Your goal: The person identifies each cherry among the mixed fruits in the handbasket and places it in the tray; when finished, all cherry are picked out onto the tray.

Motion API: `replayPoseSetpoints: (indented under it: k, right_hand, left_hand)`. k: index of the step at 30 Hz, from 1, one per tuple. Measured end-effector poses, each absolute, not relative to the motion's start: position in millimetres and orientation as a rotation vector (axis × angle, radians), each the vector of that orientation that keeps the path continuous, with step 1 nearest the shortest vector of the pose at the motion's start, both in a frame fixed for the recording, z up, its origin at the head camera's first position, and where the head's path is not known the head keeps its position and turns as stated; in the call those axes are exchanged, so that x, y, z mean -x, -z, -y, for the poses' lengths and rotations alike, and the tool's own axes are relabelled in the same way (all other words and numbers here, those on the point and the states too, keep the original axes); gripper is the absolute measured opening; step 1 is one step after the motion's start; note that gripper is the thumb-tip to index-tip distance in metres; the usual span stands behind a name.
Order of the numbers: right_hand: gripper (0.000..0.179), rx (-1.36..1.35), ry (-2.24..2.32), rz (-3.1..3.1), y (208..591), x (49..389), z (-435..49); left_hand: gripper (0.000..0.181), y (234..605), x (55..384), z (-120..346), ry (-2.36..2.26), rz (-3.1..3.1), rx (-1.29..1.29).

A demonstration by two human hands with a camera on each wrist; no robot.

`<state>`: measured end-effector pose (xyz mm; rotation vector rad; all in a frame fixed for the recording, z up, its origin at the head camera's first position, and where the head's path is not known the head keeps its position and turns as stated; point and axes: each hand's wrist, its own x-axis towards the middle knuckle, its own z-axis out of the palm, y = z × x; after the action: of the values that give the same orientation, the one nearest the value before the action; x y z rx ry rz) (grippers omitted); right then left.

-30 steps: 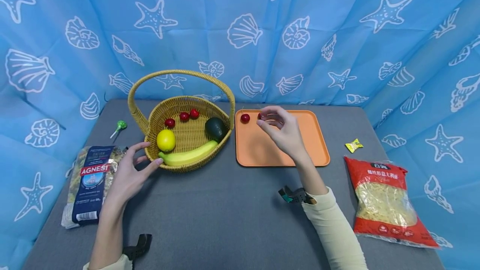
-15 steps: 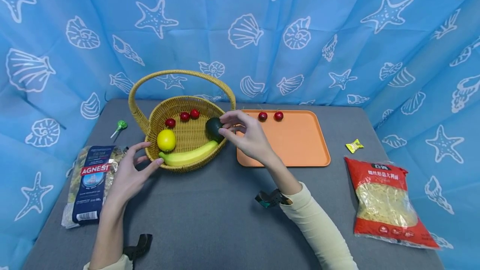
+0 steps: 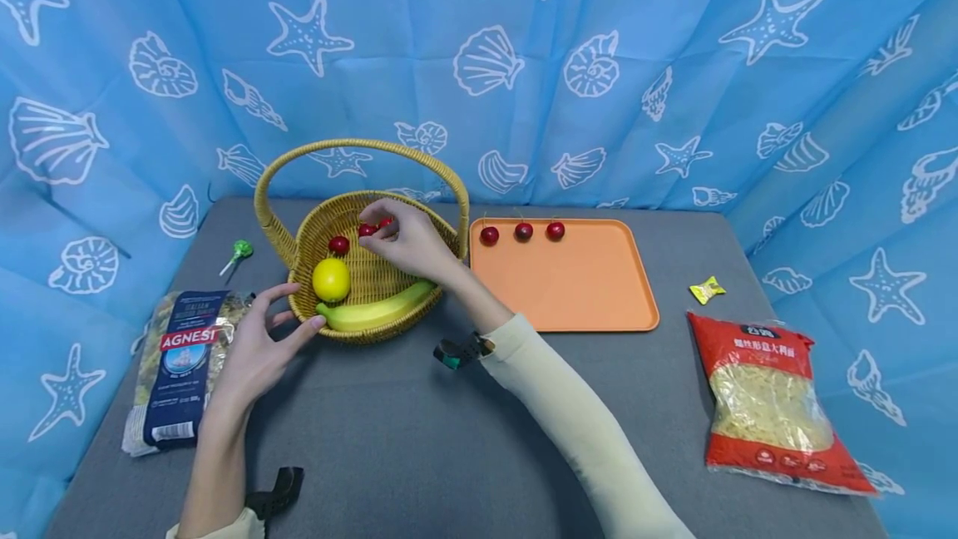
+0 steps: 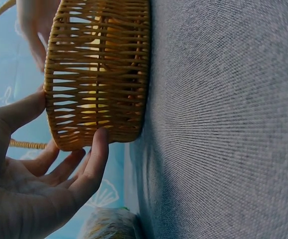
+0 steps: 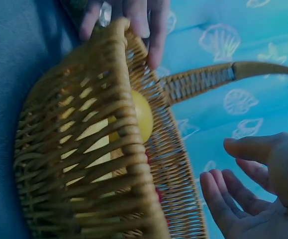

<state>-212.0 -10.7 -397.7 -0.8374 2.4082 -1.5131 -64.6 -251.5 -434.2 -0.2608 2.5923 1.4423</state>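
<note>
A wicker basket [image 3: 365,274] with a tall handle holds a banana [image 3: 374,311], a yellow lemon-like fruit [image 3: 332,279] and red cherries [image 3: 338,245]. My left hand [image 3: 262,343] grips the basket's left end; in the left wrist view its thumb lies at the rim and its fingers bend against the woven wall [image 4: 99,84]. Inside the handle's span, my right hand [image 3: 407,241] hovers over the cherries at the back. Its thumb and fingers stand apart with nothing between them in the right wrist view. The dark avocado is hidden behind this hand.
Right of the basket is an orange tray [image 3: 561,298] with three cherries [image 3: 524,231] along its back. A red pasta bag [image 3: 774,406] and a yellow wrapped candy [image 3: 706,290] lie far right. An Agnesi pasta bag [image 3: 180,373] and a green lollipop [image 3: 241,250] lie left.
My right hand has let go of a cherry on the tray and moved left into the basket, over the cherries there. My left hand has stayed on the basket.
</note>
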Motion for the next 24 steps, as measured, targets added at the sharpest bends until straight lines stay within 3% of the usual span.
replayPoseSetpoints:
  k: [9, 17, 24]
  right_hand:
    - [0.038, 0.623, 1.364, -2.430, 417, 235, 43]
    - [0.050, 0.493, 1.406, -2.378, 429, 236, 56]
    - [0.051, 0.466, 1.400, -2.343, 433, 235, 59]
  left_hand:
    - [0.087, 435, 65, 252, -1.438, -2.583, 0.268]
    - [0.088, 436, 65, 253, -1.436, -2.573, 0.277]
    - [0.088, 435, 65, 252, -1.440, -2.584, 0.265]
